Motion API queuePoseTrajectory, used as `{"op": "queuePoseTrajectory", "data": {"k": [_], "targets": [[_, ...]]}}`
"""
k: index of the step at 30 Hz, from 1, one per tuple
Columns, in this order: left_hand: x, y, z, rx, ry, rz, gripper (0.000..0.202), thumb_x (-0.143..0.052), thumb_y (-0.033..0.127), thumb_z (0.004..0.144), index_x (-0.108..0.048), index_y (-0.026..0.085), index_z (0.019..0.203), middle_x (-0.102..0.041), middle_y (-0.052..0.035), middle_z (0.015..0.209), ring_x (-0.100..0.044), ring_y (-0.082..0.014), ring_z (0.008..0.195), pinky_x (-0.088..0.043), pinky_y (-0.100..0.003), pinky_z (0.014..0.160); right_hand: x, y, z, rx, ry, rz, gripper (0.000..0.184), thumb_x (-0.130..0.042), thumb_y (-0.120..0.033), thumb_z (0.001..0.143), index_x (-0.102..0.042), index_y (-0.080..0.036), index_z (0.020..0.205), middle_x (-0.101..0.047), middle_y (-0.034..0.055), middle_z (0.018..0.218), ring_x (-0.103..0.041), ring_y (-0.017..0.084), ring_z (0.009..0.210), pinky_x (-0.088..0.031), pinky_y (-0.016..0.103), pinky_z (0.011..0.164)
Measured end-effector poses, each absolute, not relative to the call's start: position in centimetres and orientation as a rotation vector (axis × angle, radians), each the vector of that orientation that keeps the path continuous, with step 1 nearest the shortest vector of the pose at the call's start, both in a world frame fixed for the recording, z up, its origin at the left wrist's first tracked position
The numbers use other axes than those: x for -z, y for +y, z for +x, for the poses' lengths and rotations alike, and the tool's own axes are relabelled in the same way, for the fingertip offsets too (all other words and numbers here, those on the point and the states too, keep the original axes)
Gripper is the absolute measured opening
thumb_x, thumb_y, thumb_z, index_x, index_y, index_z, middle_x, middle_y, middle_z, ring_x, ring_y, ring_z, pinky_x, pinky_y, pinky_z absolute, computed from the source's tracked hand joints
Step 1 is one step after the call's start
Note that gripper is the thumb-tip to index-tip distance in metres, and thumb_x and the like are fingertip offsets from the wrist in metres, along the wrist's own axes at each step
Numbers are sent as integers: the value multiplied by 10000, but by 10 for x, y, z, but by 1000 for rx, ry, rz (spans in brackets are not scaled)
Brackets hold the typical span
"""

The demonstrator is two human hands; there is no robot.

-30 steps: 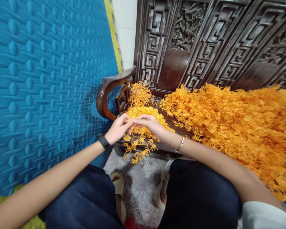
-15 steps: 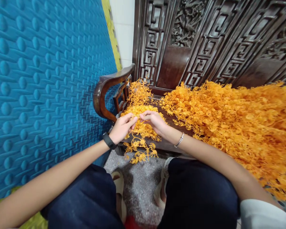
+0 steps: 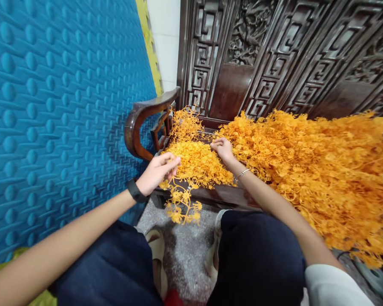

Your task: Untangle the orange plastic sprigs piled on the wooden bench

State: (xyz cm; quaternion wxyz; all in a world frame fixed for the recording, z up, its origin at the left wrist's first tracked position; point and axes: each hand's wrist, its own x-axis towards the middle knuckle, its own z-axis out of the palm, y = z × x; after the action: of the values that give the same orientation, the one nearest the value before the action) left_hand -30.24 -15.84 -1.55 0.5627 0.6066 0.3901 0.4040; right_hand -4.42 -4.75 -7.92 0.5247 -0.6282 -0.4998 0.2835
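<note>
My left hand, with a dark band at the wrist, is closed in a pinch on a yellow-orange artificial flower sprig. The sprig's branched stems and small blossoms hang below the fingers, past the bench's front edge. My right hand, with a thin bracelet, is at the right side of a low heap of loose yellow blossoms. Its thumb and fingers are pinched together; what lies between them, if anything, is too small to make out. A tangle of bare-looking orange stems lies behind the heap.
The dark wooden bench has a curved armrest on the left and a carved back. A large pile of orange sprigs covers its right side. Blue textured foam matting is at the left. My knees are close to the bench.
My right hand has moved away from the left, to the right and slightly back over the heap. The left hand, still on the sprig, has shifted slightly left.
</note>
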Motion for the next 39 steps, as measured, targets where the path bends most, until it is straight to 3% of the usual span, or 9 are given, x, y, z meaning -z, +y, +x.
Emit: {"op": "queuePoseTrajectory", "data": {"k": [6, 12, 19, 25, 29, 33, 36, 39], "targets": [[16, -155, -302, -919, 930, 1355, 269, -631, 397, 750, -501, 166, 704, -513, 47, 495, -425, -61, 410, -332, -180, 430, 78, -30, -54, -647, -1360, -1535, 214, -697, -250, 603, -497, -180, 636, -540, -28, 624, -521, 129, 638, -437, 285, 679], [19, -149, -307, -844, 954, 1519, 292, -632, 411, 739, -651, 124, 688, -428, 54, 423, -350, -51, 381, -258, -190, 406, 59, -42, -76, -543, -1453, -1493, 178, -676, -296, 642, -543, -179, 654, -607, 21, 740, -550, 161, 737, -432, 326, 765], [16, -150, -306, -1021, 910, 1398, 223, -639, 363, 753, -590, 146, 739, -430, 62, 479, -359, -50, 432, -283, -173, 433, -6, -117, -123, -1110, -1648, -1091, 316, -569, -484, 784, -613, -176, 730, -655, 43, 768, -592, 141, 734, -439, 290, 687], [14, -149, -304, -1157, 840, 1291, 237, -604, 374, 794, -508, 161, 755, -427, 62, 520, -373, -50, 454, -316, -156, 437, 1, -149, -128, -1377, -1789, -1072, 306, -788, -349, 581, -617, -190, 779, -621, -6, 737, -558, 121, 710, -458, 301, 725], [15, -151, -301, -1102, 873, 1235, 320, -684, 410, 717, -456, 186, 744, -423, 80, 529, -377, -51, 423, -372, -175, 417, 8, -151, -126, -1345, -1747, -1037, 193, -729, -330, 655, -623, -187, 727, -611, -11, 727, -549, 116, 694, -444, 310, 733], [14, -154, -298, -824, 975, 1334, 349, -807, 332, 558, -545, 156, 706, -419, 84, 484, -366, -44, 387, -333, -178, 366, 14, -147, -128, -1309, -1684, -1019, 178, -718, -302, 650, -586, -185, 679, -604, -12, 699, -553, 122, 667, -446, 313, 707], [12, -155, -297, -744, 1000, 1356, 270, -769, 321, 604, -579, 129, 588, -442, 56, 464, -363, -45, 397, -304, -173, 349, 18, -144, -129, -1295, -1653, -1061, 206, -707, -306, 651, -539, -188, 649, -570, -20, 623, -539, 122, 613, -444, 306, 655], [10, -154, -294, -758, 982, 1301, 215, -727, 293, 648, -611, 119, 600, -490, 38, 490, -367, -46, 389, -329, -189, 349, 20, -141, -129, -1193, -1623, -1113, 206, -694, -305, 651, -525, -189, 642, -547, -25, 606, -514, 117, 594, -423, 295, 628]]}}
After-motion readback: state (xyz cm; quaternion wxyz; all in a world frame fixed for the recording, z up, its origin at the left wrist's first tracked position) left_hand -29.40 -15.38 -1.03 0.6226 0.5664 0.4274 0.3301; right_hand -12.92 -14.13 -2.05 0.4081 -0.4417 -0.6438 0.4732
